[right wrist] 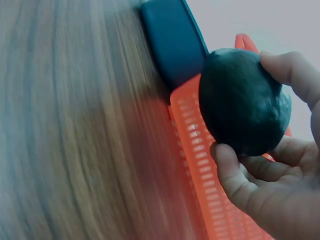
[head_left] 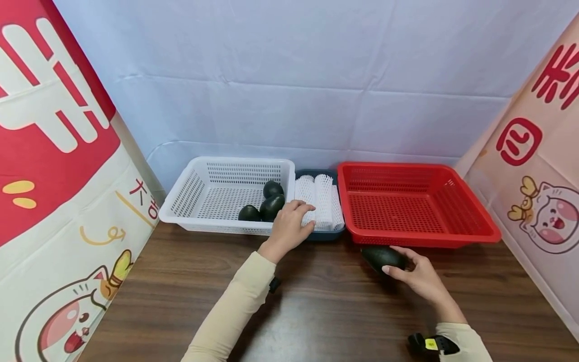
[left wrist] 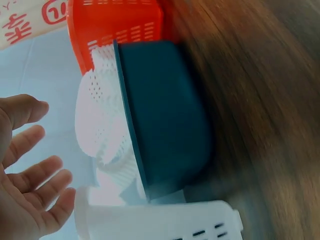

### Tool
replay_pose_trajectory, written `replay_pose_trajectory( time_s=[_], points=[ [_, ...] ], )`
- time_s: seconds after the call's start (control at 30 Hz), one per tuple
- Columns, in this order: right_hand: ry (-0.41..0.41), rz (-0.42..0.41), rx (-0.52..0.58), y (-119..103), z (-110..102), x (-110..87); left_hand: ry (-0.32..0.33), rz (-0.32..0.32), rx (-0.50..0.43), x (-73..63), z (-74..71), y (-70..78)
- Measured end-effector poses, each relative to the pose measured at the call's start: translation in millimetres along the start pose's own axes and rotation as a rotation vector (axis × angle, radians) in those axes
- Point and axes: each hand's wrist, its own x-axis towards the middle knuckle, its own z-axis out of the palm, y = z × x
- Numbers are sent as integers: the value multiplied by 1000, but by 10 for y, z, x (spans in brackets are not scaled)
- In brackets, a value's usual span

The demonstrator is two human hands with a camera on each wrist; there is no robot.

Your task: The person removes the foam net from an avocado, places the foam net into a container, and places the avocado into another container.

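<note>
An avocado [head_left: 383, 258], dark green, is held by my right hand [head_left: 422, 279] in front of the red basket. The right wrist view shows thumb and fingers gripping the avocado [right wrist: 245, 102] from its sides. My left hand [head_left: 289, 226] hovers at the corner between the white basket and the dark blue bin, fingers loosely bent around nothing. White foam net sleeves [head_left: 323, 201] lie in the dark blue bin [head_left: 325, 235], close to the left fingers. In the left wrist view, the left hand [left wrist: 30, 170] stands apart from the foam net sleeves [left wrist: 102, 115].
The white basket [head_left: 181, 219] at the left holds several avocados [head_left: 272, 207] in its right end. To the right stands the red basket [head_left: 420, 240]. All containers line the back of the brown wooden table [head_left: 325, 311], before a pale cloth backdrop [head_left: 289, 100].
</note>
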Motion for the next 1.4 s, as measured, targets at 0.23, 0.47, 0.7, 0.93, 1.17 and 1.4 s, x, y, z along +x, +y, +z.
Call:
replay_pose_trajectory(
  time_s=[0.23, 0.47, 0.7, 0.93, 1.17, 1.4],
  points=[
    [21, -18, 42, -60, 144, 21, 15, 69, 55, -68, -42, -57],
    [52, -50, 81, -173, 285, 54, 38, 93, 88, -140, -97, -130],
    [37, -73, 89, -302, 418, 93, 92, 78, 84, -240, -181, -241],
    [20, -77, 110, -393, 510, 193, 136, 35, 31, -362, -298, -369],
    [-10, -83, 146, -497, 602, 247, 122, 8, 24, -447, -394, -475],
    [-40, -78, 166, -840, 664, 253, 156, 0, 34, -534, -449, -611]
  ],
)
